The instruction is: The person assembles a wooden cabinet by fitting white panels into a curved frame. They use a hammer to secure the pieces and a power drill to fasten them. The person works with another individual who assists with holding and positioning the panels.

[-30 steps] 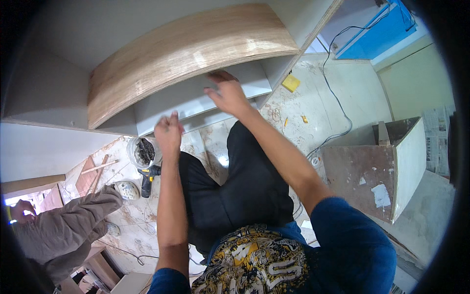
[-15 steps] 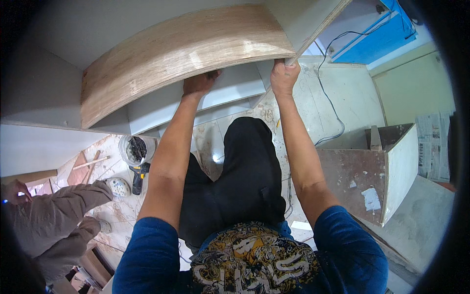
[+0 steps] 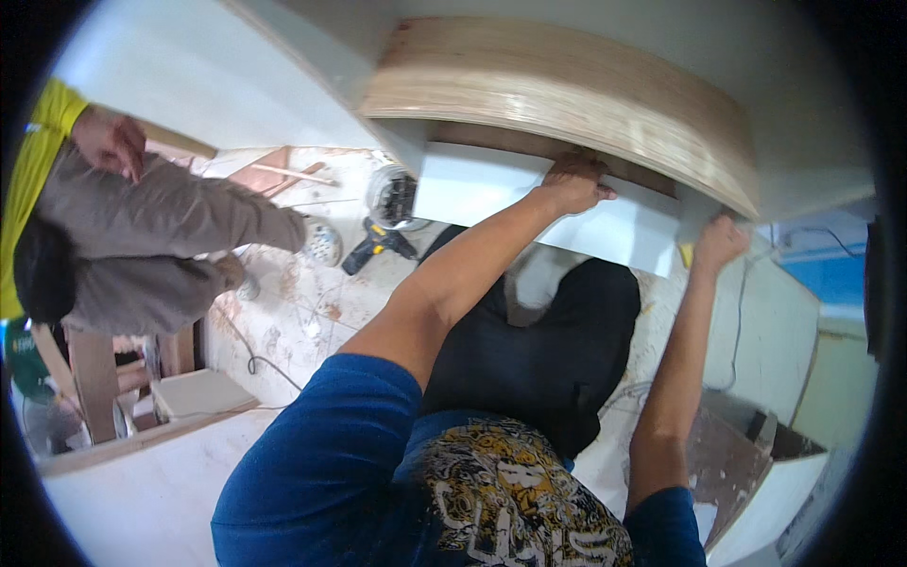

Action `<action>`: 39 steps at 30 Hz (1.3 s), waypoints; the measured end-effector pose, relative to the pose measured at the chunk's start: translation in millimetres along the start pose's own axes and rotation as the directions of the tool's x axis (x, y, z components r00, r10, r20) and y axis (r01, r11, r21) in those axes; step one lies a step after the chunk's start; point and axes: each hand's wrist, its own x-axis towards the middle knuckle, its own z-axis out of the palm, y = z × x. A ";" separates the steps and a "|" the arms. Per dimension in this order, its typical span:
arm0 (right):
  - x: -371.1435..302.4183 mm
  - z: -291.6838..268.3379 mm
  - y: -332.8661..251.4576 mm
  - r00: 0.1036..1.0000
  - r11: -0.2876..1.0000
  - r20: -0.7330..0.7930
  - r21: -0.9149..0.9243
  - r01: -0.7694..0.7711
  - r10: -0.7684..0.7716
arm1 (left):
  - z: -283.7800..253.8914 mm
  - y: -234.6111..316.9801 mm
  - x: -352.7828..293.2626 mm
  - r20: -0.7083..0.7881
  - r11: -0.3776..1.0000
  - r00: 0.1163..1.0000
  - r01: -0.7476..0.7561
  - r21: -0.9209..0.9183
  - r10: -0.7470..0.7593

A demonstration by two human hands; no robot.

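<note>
where plywood (image 3: 567, 85) overhangs, fingers (image 3: 576, 168) perhaps hidden

pale striped-grain plywood panel (image 3: 567, 90), white board (image 3: 491, 194), blue patterned shirt (image 3: 331, 472).

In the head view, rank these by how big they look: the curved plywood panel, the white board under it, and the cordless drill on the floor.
1. Curved plywood panel, largest.
2. White board, which the left hand and right hand touch.
3. Cordless drill, smallest; it lies farther from the camera, so its true size is less sure.
</note>
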 end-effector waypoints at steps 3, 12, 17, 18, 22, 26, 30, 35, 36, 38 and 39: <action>10.8 10.4 25.5 0.999 0.999 -0.033 -0.012 -0.034 0.033 | -27.8 -34.7 -17.2 -0.187 0.989 0.982 0.040 0.145 -0.012; -12.0 -16.9 87.0 0.982 0.970 0.090 -0.165 0.178 -0.164 | 10.0 -65.3 1.8 0.252 0.990 0.957 0.139 0.032 -0.143; -16.4 -24.8 77.6 0.980 0.815 0.149 -0.545 0.194 -0.134 | -48.1 -24.6 17.2 0.722 0.922 0.691 0.280 -0.266 -0.001; -10.5 -5.1 43.8 0.999 0.972 0.051 -0.235 0.010 0.002 | -55.2 -17.2 0.3 0.614 0.971 0.783 0.207 -0.116 -0.094; 21.6 -3.6 -28.8 0.995 0.973 0.042 0.210 -0.092 0.086 | -76.3 6.3 -3.9 0.414 0.992 0.902 0.100 0.079 -0.124; 15.2 4.7 -61.3 0.966 0.951 0.058 0.167 -0.260 0.253 | -93.1 -17.8 18.2 0.540 0.952 0.833 0.251 -0.176 -0.119; 7.7 -5.1 -55.5 0.987 0.990 0.118 0.077 -0.116 0.107 | -72.3 -27.9 19.9 0.570 0.926 0.821 0.190 -0.327 0.033; 28.0 -19.4 -51.0 0.943 0.986 0.295 0.012 -0.167 0.156 | -65.5 10.3 3.8 0.776 0.961 0.630 0.229 -0.152 -0.027; 27.4 -19.6 -60.5 0.926 0.983 0.336 0.003 -0.186 0.174 | -55.1 25.5 -7.4 0.720 0.985 0.690 0.162 -0.054 -0.074; 33.3 -32.6 -44.8 0.835 0.934 0.422 -0.102 -0.343 0.353 | -46.6 66.4 -22.8 0.719 0.997 0.694 0.070 -0.020 -0.035; 30.7 -32.4 -42.4 0.853 0.942 0.404 -0.083 -0.325 0.330 | -53.9 82.9 -33.8 0.770 0.995 0.639 0.072 -0.066 0.005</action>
